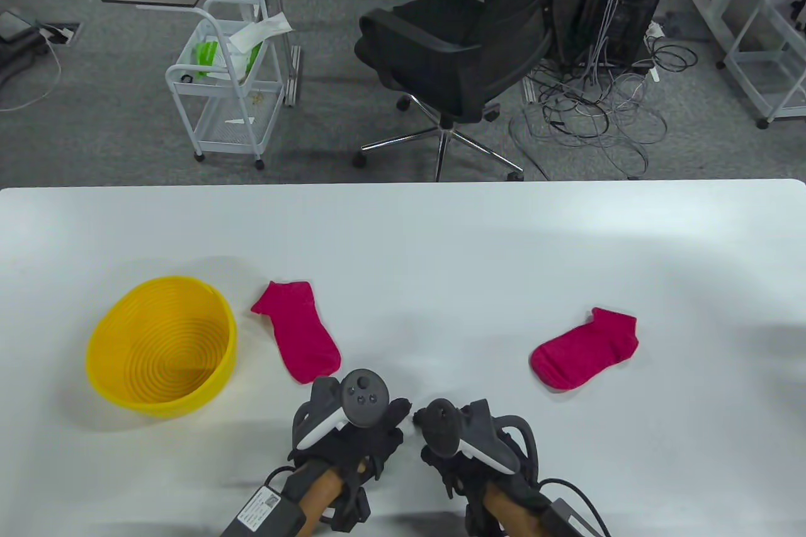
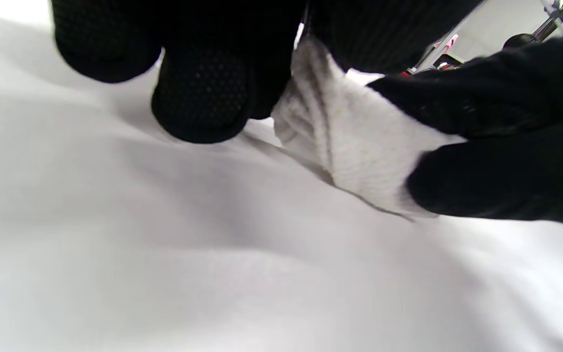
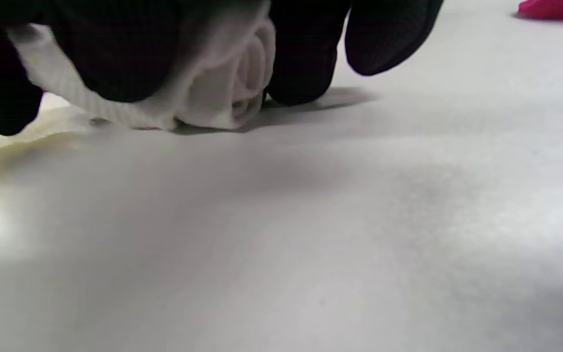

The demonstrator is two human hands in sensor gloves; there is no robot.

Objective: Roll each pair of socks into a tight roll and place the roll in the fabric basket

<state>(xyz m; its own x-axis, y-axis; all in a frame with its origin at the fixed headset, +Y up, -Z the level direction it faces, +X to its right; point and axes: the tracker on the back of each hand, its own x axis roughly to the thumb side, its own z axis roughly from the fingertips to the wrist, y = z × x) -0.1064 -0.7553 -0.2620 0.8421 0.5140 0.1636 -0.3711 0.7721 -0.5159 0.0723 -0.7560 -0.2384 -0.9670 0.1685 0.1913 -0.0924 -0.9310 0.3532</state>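
Observation:
My left hand and right hand sit side by side at the table's near edge, both with fingers curled over a white sock roll. The trackers hide the roll in the table view. In the right wrist view the white sock roll lies on the table under my fingers, its spiral end showing. In the left wrist view the white sock is pinched between black gloved fingers. The yellow basket stands empty at the left.
Two magenta socks lie flat: one just right of the basket, the other to the right of my hands, also seen as a magenta sock far off. An office chair and cart stand beyond the far edge.

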